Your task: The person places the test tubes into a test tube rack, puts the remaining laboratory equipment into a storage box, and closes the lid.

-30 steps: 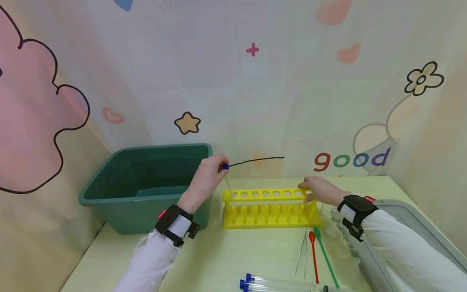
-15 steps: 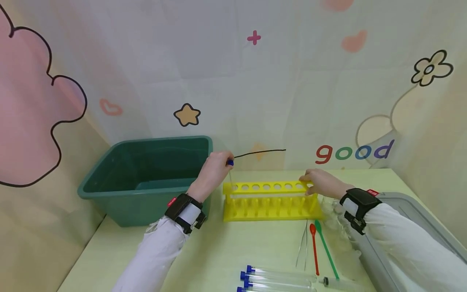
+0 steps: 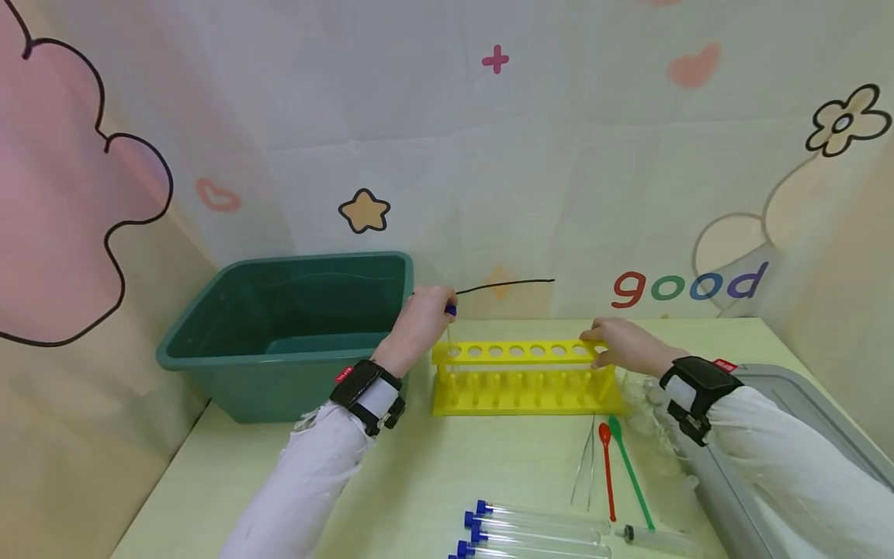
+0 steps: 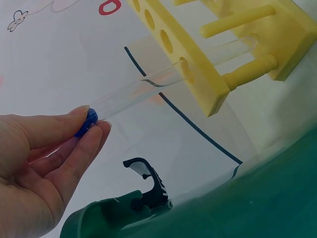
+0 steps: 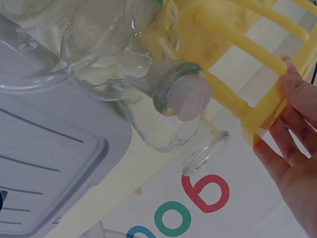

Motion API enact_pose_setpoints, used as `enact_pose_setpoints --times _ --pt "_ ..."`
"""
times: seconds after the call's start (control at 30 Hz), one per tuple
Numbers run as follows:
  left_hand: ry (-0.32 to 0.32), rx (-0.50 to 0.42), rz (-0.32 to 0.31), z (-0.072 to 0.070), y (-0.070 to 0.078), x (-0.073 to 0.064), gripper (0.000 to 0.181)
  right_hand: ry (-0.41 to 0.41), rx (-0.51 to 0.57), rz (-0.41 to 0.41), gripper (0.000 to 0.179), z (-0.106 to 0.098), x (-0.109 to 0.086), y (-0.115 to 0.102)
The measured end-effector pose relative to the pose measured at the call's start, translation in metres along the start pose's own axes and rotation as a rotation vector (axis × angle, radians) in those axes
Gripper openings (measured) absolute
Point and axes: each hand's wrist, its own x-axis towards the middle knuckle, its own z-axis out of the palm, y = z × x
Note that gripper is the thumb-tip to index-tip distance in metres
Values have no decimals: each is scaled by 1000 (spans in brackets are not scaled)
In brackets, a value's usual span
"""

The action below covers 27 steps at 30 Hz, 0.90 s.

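Observation:
My left hand [image 3: 422, 322] pinches the blue cap [image 4: 87, 124] of a clear test tube [image 4: 133, 95] between thumb and fingers. In the left wrist view the tube passes through the end hole of a yellow test tube rack [image 3: 524, 409], its lower end down at the base. At the rack's other end, my right hand [image 3: 628, 345] grips the top plate, thumb on one side and fingers on the other, as the right wrist view shows. Several capped test tubes [image 3: 541, 532] lie on the table in front.
A green bin [image 3: 279, 388] stands left of the rack. Tweezers [image 3: 583, 466], a red spoon [image 3: 608, 473], a green spoon [image 3: 632, 473] and a syringe [image 3: 660, 539] lie in front. Glass flasks [image 5: 163, 124] stand right of the rack, beside a grey lid-like tray [image 5: 49, 163].
My left hand has moved slightly right and down relative to the rack, lowering the tube further through the end hole. The right hand keeps its grip; the head view has tilted a little.

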Motion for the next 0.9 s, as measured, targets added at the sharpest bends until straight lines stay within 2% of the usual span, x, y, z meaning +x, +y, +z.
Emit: enact_pose_setpoints --times 0.17,0.5,0.9 --pt "-25 9 -26 2 0 1 13 1 4 -12 41 1 0 -1" --pt "-18 28 -10 6 0 4 11 10 -10 -6 41 -1 -3 2" --pt "-35 24 -51 5 -4 4 14 0 0 3 41 1 0 1"
